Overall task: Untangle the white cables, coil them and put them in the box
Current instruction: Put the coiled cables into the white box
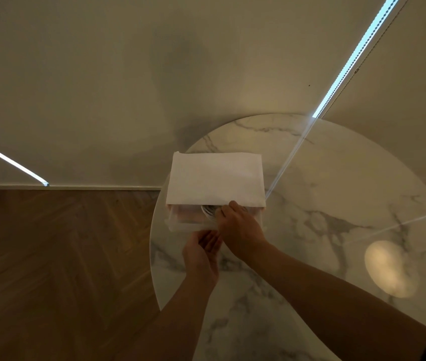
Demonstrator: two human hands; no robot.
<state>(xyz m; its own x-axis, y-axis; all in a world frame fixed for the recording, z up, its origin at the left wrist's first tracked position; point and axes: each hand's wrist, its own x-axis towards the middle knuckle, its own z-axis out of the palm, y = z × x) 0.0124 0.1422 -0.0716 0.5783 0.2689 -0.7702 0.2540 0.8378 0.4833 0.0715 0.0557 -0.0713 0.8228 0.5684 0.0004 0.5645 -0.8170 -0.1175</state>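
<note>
On the left side of the marble tabletop (337,178) sits the white box (180,226), its flat lid (215,175) covering all but a gap along the near side. Coiled white cables (208,212) show in that gap, partly under the lid's near edge and resting inside the box. Right hand (239,226): reaches in from the near right, fingers curled onto the right edge of the coil, gripping it; thumb up by the lid edge. Left hand (201,254): just beside the box's near wall, fingers loosely extended, holding nothing; contact with the wall cannot be confirmed. Step judged in hand: the last one, stowing the coil; no loose cable is visible elsewhere on the tabletop, so untangling and coiling look done. Next move likely calls for pushing the coil fully under the lid without letting the loops spring open, the left hand steadying the box against sliding, then withdrawing the right hand and closing the gap.
</note>
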